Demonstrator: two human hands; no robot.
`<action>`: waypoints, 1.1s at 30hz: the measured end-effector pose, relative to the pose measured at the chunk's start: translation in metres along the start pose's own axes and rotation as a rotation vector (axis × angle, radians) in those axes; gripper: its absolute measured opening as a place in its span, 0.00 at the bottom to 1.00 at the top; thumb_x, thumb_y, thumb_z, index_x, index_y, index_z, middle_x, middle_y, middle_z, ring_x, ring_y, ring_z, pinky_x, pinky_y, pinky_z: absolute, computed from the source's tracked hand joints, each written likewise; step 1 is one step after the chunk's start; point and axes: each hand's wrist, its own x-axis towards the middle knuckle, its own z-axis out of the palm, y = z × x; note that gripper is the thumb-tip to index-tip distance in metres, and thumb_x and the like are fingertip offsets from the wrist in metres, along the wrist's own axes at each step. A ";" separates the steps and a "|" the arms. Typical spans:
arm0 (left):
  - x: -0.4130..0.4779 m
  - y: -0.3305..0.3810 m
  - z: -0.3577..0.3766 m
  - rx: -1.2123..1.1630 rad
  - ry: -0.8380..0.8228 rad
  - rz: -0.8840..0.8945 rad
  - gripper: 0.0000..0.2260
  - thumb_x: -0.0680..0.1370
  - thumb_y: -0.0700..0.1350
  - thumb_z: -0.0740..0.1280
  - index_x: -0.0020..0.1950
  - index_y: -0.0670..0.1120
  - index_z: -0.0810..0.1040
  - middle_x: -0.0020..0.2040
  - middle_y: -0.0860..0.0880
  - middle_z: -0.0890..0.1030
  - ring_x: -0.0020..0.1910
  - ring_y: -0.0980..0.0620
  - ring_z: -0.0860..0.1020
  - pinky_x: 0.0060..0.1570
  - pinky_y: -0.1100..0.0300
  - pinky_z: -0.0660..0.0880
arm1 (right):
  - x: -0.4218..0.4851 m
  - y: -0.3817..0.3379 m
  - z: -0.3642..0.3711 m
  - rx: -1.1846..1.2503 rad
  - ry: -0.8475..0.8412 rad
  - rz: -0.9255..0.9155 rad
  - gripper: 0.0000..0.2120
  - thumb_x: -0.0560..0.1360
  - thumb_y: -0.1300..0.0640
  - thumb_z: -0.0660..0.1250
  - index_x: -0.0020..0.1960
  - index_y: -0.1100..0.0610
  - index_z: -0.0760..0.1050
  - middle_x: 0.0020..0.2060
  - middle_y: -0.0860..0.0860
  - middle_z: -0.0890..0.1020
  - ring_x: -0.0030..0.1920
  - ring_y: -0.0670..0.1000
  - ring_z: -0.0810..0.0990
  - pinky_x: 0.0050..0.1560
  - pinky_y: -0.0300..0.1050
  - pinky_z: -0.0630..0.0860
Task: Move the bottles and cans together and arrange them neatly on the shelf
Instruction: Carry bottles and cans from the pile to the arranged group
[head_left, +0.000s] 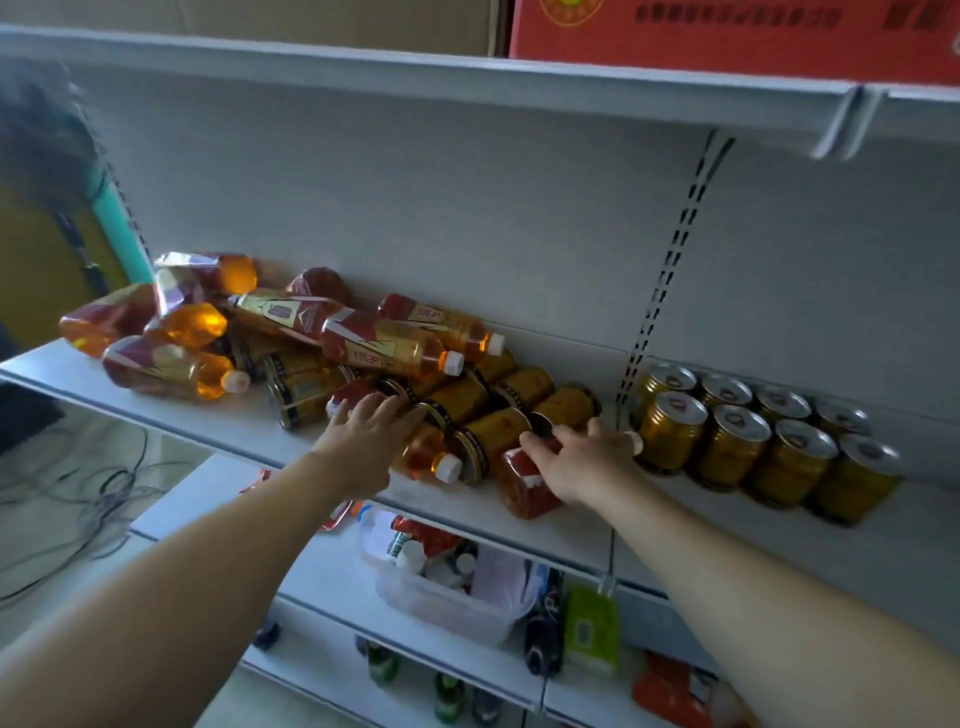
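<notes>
Amber tea bottles (384, 343) lie heaped on the white shelf (218, 421), with gold cans (493, 431) tumbled on their sides just right of them. The left hand (371, 423) rests on these cans, fingers straight and spread. The right hand (587, 460) curls around a red-labelled bottle (522, 486) lying near the front edge. Upright cans (727, 447) stand in two rows beyond.

Print on bottle labels (385, 347) and red carton (727, 36) is too blurred to read.
</notes>
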 end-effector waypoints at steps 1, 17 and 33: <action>0.001 0.000 0.002 0.033 0.035 -0.004 0.42 0.74 0.49 0.67 0.77 0.56 0.40 0.77 0.47 0.49 0.75 0.39 0.50 0.71 0.39 0.50 | 0.002 -0.001 -0.001 0.010 0.007 0.006 0.40 0.71 0.24 0.41 0.75 0.44 0.59 0.77 0.55 0.54 0.74 0.66 0.50 0.69 0.64 0.59; 0.006 -0.046 0.024 -0.050 0.237 0.246 0.40 0.67 0.65 0.68 0.74 0.61 0.54 0.72 0.56 0.64 0.73 0.47 0.58 0.70 0.37 0.46 | -0.009 0.005 0.007 0.528 0.122 0.318 0.54 0.66 0.34 0.72 0.77 0.49 0.40 0.71 0.59 0.64 0.62 0.62 0.74 0.43 0.48 0.72; -0.001 -0.002 -0.044 -1.493 0.212 0.144 0.28 0.65 0.51 0.76 0.61 0.57 0.68 0.49 0.58 0.77 0.47 0.59 0.76 0.43 0.59 0.72 | -0.088 -0.012 -0.009 1.497 0.662 0.153 0.33 0.61 0.67 0.75 0.60 0.48 0.67 0.50 0.54 0.80 0.48 0.53 0.81 0.43 0.48 0.77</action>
